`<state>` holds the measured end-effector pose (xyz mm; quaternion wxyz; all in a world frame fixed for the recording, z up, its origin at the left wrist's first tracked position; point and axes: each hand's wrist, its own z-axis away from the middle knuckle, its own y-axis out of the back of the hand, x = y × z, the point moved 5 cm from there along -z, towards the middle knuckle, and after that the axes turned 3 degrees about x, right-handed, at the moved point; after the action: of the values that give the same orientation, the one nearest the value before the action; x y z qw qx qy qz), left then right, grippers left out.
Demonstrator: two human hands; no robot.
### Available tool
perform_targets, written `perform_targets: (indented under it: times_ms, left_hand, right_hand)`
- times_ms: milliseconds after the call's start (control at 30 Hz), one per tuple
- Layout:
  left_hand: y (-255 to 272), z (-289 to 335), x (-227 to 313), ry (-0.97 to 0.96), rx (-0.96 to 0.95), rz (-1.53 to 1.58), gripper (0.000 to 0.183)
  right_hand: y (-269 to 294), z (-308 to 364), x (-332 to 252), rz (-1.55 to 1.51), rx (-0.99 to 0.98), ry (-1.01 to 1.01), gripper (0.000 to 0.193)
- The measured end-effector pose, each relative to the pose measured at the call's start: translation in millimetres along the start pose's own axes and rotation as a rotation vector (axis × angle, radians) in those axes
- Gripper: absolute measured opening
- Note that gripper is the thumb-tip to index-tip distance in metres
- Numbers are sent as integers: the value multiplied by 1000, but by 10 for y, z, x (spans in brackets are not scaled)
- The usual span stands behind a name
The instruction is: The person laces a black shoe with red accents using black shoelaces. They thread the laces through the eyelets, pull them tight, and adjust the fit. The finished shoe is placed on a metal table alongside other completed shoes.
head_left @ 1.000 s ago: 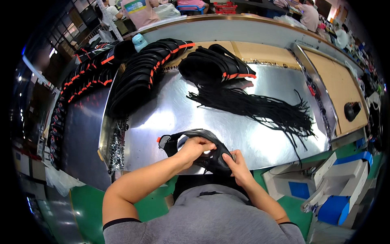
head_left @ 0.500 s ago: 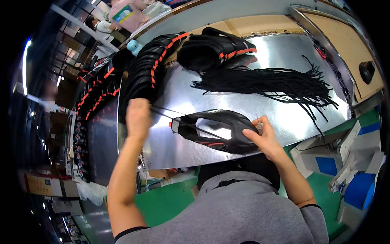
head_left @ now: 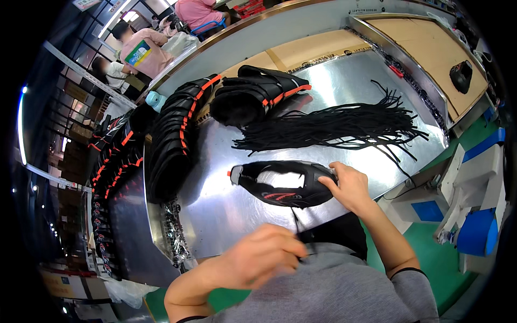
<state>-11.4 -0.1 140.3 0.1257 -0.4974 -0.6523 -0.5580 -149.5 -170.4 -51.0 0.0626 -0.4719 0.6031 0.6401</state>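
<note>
In front of me, a black shoe upper (head_left: pixel 269 198) with red marks and a grey tab lies flat on the metal tabletop (head_left: pixel 215 229). My right hand (head_left: pixel 347 187) grips its right end, thumb on top. A thin black lace (head_left: pixel 295 218) comes off the upper's near side and runs down to my left hand (head_left: pixel 265 256). That hand is smeared by motion, but its fingers are closed on the lace near my torso. Beyond the upper lies a bundle of loose black laces (head_left: pixel 334 126).
A nested row of black uppers with orange strips (head_left: pixel 175 134) curves along the table's left side, and a shorter stack (head_left: pixel 253 97) sits at the back. Cardboard (head_left: pixel 420 59) in a metal frame holds a small black object (head_left: pixel 460 76). Other people (head_left: pixel 145 54) sit beyond the partition.
My left hand has swung from beside the left row of uppers toward my body, drawing the lace to the near side. The right hand keeps hold of the upper; the view has shifted.
</note>
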Motion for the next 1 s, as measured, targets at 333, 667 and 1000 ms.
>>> perform_targets:
  times_ms: [333,667,1000]
  left_hand:
    - [-13,-327,-683,158,458,-499,6]
    - [-154,-337,-1044,293,502,-309,3]
    - [-211,416,-1889,1289,128,429,71]
  right_hand:
    - [210,32,-680,-887,-131,81,20]
    - [-131,-50,-724,-1065,-105,19,15]
    - [-462,25,-315,-1310,-230,-481,12]
